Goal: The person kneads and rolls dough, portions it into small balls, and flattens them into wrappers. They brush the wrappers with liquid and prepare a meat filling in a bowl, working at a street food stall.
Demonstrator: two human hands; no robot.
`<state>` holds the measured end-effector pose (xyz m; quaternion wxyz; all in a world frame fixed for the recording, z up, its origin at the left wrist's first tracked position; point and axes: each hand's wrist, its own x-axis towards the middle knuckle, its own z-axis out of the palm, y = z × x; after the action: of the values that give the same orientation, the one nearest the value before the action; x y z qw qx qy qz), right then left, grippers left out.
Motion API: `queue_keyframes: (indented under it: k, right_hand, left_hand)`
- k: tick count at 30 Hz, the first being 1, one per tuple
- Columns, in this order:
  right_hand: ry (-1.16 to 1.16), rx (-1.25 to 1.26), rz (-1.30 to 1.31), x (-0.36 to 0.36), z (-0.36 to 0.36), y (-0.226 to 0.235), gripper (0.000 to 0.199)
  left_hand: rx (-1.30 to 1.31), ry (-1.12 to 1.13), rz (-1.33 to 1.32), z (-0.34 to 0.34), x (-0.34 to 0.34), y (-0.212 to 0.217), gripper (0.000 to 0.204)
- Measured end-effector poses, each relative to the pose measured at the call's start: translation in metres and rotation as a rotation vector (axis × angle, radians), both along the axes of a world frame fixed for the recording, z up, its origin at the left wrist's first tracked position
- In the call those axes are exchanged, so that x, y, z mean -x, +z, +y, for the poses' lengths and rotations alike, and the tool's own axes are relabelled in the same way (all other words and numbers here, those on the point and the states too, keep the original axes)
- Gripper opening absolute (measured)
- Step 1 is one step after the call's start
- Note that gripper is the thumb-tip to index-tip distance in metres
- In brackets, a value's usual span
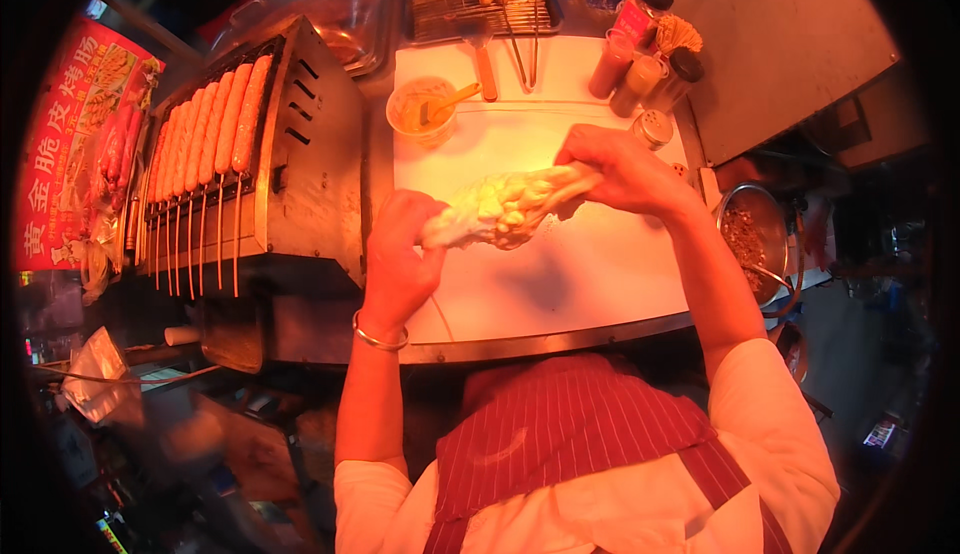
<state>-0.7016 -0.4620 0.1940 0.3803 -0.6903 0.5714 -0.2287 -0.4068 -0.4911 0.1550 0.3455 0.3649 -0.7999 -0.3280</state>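
Note:
Above the white board (600,284), both hands stretch a pale, yellowish, lumpy bundle (500,209) between them. Whether it is dough or a filled thin bag I cannot tell. My left hand (403,254), with a bangle on its wrist, pinches the left end between thumb and fingers. The narrower right end is gripped by my right hand (625,174), fingers closed around it. The bundle hangs clear of the board, and a shadow falls beneath it. Behind it, a tub (405,119) holds yellowish stuff and a brush or spatula with a yellow handle (455,98).
On the left, a metal grill (320,154) carries several skewered sausages (205,124). A wire rack tray (430,14) with two round buns, tongs (525,59) and a wooden-handled scraper (486,69) lie at the back. Sauce bottles (612,62) stand back right; a metal bowl (722,204) sits right.

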Motion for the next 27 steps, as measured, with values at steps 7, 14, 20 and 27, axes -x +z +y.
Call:
queue_keyframes:
  k: [7, 14, 20, 27]
  right_hand:
    - [0.089, 0.017, 0.327, 0.04, 0.092, -0.079, 0.077]
    - [-0.116, 0.232, 0.485, -0.045, 0.075, -0.123, 0.068]
    - [-0.098, -0.089, 0.386, -0.029, 0.095, -0.154, 0.035]
    - [-0.086, 0.447, 0.371, -0.019, 0.125, -0.088, 0.033]
  left_hand:
    - [-0.369, -0.113, -0.167, 0.042, -0.055, -0.093, 0.059]
    - [-0.099, 0.05, -0.438, 0.056, 0.048, -0.119, 0.06]
    - [0.016, -0.186, -0.346, 0.047, 0.035, -0.142, 0.042]
    - [0.194, -0.226, -0.37, 0.056, 0.027, -0.055, 0.041]
